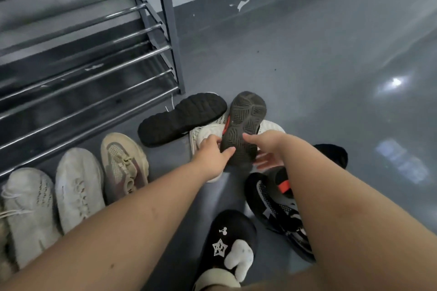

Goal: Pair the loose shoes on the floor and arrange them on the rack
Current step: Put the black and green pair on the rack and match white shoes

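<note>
Left hand [214,153] and right hand [264,146] both on the upturned grey shoe [243,125], one at each side of its heel end. Left: thumb across the sole edge, fingers curled round the near side, so gripping. Right: thumb lies along the sole's right edge, fingers spread beneath the heel; reads as cupping the shoe, though the contact under it is partly hidden. Shoe is sole-up, long axis running straight away from the person, toe far, heel near; red trim shows at its left edge. Both hands equally close, so either could carry it. It rests on a white knit shoe [205,133], with a black-soled shoe [182,119] also sole-up just to its left, touching or nearly so. Likely mate, judged by the matching red tab: the black-and-grey sneaker [276,208] on the floor near the right forearm. The rack [94,54] stands to the left and beyond, rails bare where seen. Between hands and rack: three pale shoes in a row, tan sneaker [124,163] nearest, along the rack's foot. A black slipper with star charm [227,243] lies near the person. Judgement: the shoe needs turning upright before pairing; the lift should clear the white shoe beneath.
</note>
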A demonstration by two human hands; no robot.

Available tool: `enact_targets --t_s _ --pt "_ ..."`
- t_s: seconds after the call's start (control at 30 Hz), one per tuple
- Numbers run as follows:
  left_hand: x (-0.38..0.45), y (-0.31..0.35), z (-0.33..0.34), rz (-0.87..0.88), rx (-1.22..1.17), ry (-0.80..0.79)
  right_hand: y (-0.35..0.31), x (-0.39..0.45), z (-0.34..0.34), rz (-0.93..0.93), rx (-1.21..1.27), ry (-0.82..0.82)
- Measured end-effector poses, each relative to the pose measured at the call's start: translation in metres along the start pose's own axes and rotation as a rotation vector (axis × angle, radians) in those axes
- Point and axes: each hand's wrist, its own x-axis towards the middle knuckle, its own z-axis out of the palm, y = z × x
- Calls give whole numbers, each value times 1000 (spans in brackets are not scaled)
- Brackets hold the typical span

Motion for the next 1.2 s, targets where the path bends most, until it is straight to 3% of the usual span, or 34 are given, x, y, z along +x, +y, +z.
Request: enact_targets --t_s 0.17,0.47,0.6,0.73,0.83,0.93,1.03,1.1,1.2 --pt "-3 0 -12 -123 -485 2 -17 3 -2 53 60 -57" --pt "-64 -11 -72 64 -347 154 -30 -63 52 -8 162 -117" --pt "-104 -37 -111 104 -352 308 -40 -102 121 -145 273 -150" --pt "-155 -84 -157 151 -243 381 -40 -144 193 -143 352 -331" --pt "-190 -115 -181 170 -227 408 -36 -164 235 -147 338 -367" --pt "-223 -145 -199 202 -312 430 -32 -182 275 -160 335 -381" --pt "-240 -163 -211 156 -658 479 -28 -196 295 -169 434 -409" --pt "-246 -167 -218 5 -873 409 -29 -205 302 -183 445 -430" --pt "-259 -171 -219 -158 -1072 43 -34 -216 305 -221 350 -396"
